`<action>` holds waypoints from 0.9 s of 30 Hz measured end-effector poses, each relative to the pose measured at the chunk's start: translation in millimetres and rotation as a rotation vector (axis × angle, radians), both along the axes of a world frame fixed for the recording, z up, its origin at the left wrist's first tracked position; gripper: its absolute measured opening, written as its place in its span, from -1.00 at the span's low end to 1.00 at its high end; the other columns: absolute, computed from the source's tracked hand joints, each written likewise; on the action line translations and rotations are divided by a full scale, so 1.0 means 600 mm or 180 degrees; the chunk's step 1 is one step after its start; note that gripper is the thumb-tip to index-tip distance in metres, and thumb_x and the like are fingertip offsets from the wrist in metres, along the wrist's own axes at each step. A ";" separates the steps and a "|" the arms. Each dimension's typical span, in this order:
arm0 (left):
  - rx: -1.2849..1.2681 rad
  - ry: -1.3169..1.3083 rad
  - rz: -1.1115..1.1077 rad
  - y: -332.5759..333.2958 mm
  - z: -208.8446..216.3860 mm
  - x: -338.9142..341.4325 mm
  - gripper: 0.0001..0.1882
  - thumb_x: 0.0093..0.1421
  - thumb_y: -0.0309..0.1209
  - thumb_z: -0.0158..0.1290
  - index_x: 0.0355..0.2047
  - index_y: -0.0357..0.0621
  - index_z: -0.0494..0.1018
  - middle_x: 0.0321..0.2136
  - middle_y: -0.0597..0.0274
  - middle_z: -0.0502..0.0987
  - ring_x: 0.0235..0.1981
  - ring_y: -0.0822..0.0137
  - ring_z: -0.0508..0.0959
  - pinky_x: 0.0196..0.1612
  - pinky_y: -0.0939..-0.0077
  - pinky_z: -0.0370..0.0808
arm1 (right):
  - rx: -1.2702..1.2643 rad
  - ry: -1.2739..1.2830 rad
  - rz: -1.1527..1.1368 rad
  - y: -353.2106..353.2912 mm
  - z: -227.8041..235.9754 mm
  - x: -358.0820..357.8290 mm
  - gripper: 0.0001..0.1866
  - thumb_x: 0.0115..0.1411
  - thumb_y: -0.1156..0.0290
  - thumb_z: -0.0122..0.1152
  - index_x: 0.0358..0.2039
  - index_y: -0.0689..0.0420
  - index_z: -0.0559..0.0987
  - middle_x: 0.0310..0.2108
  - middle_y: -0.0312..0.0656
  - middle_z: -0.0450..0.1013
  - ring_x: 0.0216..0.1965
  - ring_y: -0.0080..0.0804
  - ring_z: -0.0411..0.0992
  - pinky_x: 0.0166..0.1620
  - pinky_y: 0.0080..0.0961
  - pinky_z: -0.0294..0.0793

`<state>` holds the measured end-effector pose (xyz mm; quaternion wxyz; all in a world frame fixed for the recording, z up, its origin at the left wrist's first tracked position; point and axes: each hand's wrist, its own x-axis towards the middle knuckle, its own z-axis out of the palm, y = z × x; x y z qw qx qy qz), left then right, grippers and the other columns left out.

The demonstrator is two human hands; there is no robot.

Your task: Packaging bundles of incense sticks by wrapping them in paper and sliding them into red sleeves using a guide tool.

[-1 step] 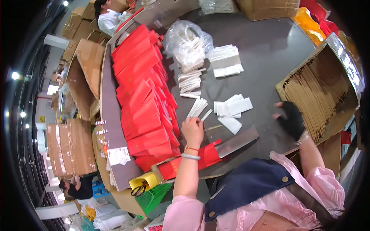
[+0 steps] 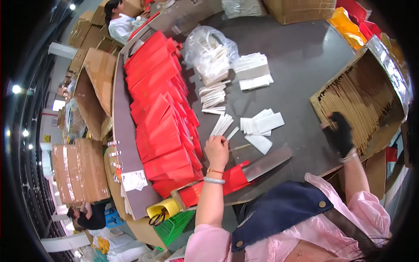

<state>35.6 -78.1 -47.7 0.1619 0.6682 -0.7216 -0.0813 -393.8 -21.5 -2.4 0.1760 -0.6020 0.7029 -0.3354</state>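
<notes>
white strips [image 2: 222,124] lie fanned on the counter [image 2: 301,65], right at the fingertips of my left grip [image 2: 217,152]. its fingers bend down with their backs to the view, so i cannot tell whether they are clamped on a strip. my right grip [image 2: 339,137], black-gloved, is at the near edge of an open carton [image 2: 376,79] of thin brown pieces [image 2: 355,109]; whether its fingers are apart or together on one, i cannot tell.

i judge i am well into a long run. a thick row of red sleeves [image 2: 161,126] already lies overlapped to my left, though whether they are filled does not show. another red sleeve [image 2: 235,179] lies over one end of a metal plate [image 2: 271,162] by my left forearm, and looks unfinished to me. plenty seems left: a pile of strips [image 2: 213,97] beside the clear bag [image 2: 194,49], flat white packets [image 2: 264,122] loose mid-counter, and the carton, well stocked.
</notes>
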 end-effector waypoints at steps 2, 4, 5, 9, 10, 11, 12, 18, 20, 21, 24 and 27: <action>0.0175 0.0073 -0.0100 -0.003 -0.008 -0.012 -0.87 0.06 -0.38 0.20 -0.41 -0.10 0.48 -0.41 0.13 0.49 -0.31 0.01 0.49 -0.23 0.11 0.42 | -0.0167 0.0299 -0.0759 0.039 -0.044 -0.156 -0.65 0.10 0.40 0.27 -0.10 0.23 0.52 -0.14 -0.03 0.48 -0.04 -0.11 0.45 0.06 -0.29 0.40; 0.0121 0.0395 -0.0166 -0.007 -0.007 -0.030 -0.87 0.05 -0.41 0.20 -0.43 -0.10 0.47 -0.42 0.12 0.48 -0.31 0.02 0.49 -0.24 0.11 0.41 | -0.0294 0.0788 -0.1092 0.076 -0.048 -0.242 -0.66 0.12 0.40 0.22 -0.09 0.25 0.52 -0.14 0.00 0.47 -0.04 -0.08 0.44 0.06 -0.29 0.40; 0.0066 0.0707 -0.0179 -0.008 -0.007 -0.038 -0.87 0.04 -0.43 0.21 -0.46 -0.11 0.45 -0.44 0.12 0.48 -0.31 0.02 0.49 -0.25 0.11 0.41 | 0.0112 0.1198 -0.0968 0.091 -0.056 -0.279 -0.66 0.14 0.40 0.16 -0.08 0.27 0.51 -0.13 0.03 0.46 -0.04 -0.03 0.43 0.05 -0.27 0.40; 0.0529 0.0667 -0.0262 -0.010 0.002 -0.021 -0.87 0.06 -0.48 0.18 -0.43 -0.12 0.43 -0.44 0.10 0.45 -0.33 0.01 0.48 -0.27 0.10 0.40 | 0.0604 0.1684 -0.0810 0.096 -0.068 -0.287 -0.65 0.19 0.42 0.08 -0.05 0.33 0.50 -0.08 0.02 0.48 0.03 -0.05 0.42 0.11 -0.38 0.38; 0.0270 0.0572 -0.0194 -0.010 0.009 -0.030 -0.88 0.08 -0.49 0.16 -0.42 -0.13 0.41 -0.45 0.09 0.44 -0.33 0.00 0.47 -0.27 0.10 0.39 | 0.0616 0.1680 -0.0849 0.096 -0.069 -0.286 -0.65 0.19 0.42 0.08 -0.05 0.33 0.50 -0.08 0.02 0.48 0.03 -0.05 0.42 0.11 -0.38 0.38; 0.0018 0.0477 -0.0125 -0.011 0.022 -0.043 -0.88 0.10 -0.49 0.15 -0.41 -0.15 0.40 -0.46 0.09 0.43 -0.34 0.00 0.46 -0.26 0.11 0.38 | 0.0644 0.1631 -0.0940 0.096 -0.071 -0.281 -0.65 0.20 0.42 0.08 -0.04 0.33 0.49 -0.08 0.03 0.48 0.03 -0.05 0.42 0.11 -0.37 0.38; -0.0278 0.0516 -0.0277 -0.014 0.030 -0.069 -0.88 0.11 -0.49 0.14 -0.41 -0.15 0.39 -0.45 0.08 0.42 -0.33 -0.01 0.44 -0.25 0.13 0.36 | 0.0673 0.1584 -0.1033 0.098 -0.073 -0.277 -0.64 0.21 0.41 0.08 -0.02 0.33 0.49 -0.07 0.03 0.49 0.03 -0.04 0.43 0.11 -0.36 0.38; -0.0381 0.0176 -0.0120 -0.029 0.004 -0.076 -0.86 0.11 -0.49 0.15 -0.32 -0.18 0.44 -0.39 0.05 0.46 -0.28 -0.01 0.47 -0.23 0.17 0.41 | 0.0347 0.1619 -0.1218 0.106 -0.103 -0.290 -0.67 0.30 0.38 -0.04 -0.02 0.32 0.48 0.02 0.09 0.42 0.02 0.04 0.40 0.05 -0.19 0.38; -0.0238 0.0204 -0.0183 -0.026 -0.008 -0.060 -0.86 0.11 -0.49 0.15 -0.33 -0.18 0.44 -0.38 0.05 0.46 -0.28 -0.01 0.47 -0.24 0.17 0.42 | 0.0036 0.1721 -0.1329 0.107 -0.103 -0.289 -0.67 0.31 0.38 -0.04 -0.01 0.32 0.47 0.01 0.06 0.44 0.01 -0.05 0.42 0.03 -0.25 0.39; -0.0094 0.0247 -0.0246 -0.025 -0.013 -0.053 -0.87 0.10 -0.50 0.15 -0.33 -0.18 0.45 -0.37 0.04 0.46 -0.28 -0.01 0.47 -0.25 0.18 0.42 | -0.0277 0.1834 -0.1441 0.108 -0.099 -0.290 -0.67 0.33 0.38 -0.04 0.01 0.32 0.47 0.01 0.03 0.45 0.00 -0.13 0.43 0.01 -0.31 0.40; -0.0319 0.0175 -0.0379 -0.021 -0.004 -0.060 -0.87 0.07 -0.49 0.17 -0.39 -0.16 0.43 -0.41 0.06 0.45 -0.29 0.00 0.46 -0.23 0.14 0.41 | -0.0458 0.0106 -0.1652 0.070 -0.021 -0.192 -0.73 0.36 0.41 -0.04 -0.04 0.30 0.47 -0.14 -0.05 0.49 -0.12 -0.33 0.45 -0.05 -0.44 0.41; -0.0416 0.0533 -0.0892 -0.023 0.028 -0.145 -0.86 0.08 -0.52 0.16 -0.34 -0.18 0.44 -0.36 0.05 0.46 -0.29 0.01 0.46 -0.24 0.18 0.42 | -0.0712 -0.1648 -0.0204 0.052 0.021 -0.081 -0.83 0.35 0.49 -0.02 -0.12 0.27 0.47 -0.28 -0.14 0.47 -0.22 -0.41 0.42 -0.11 -0.51 0.40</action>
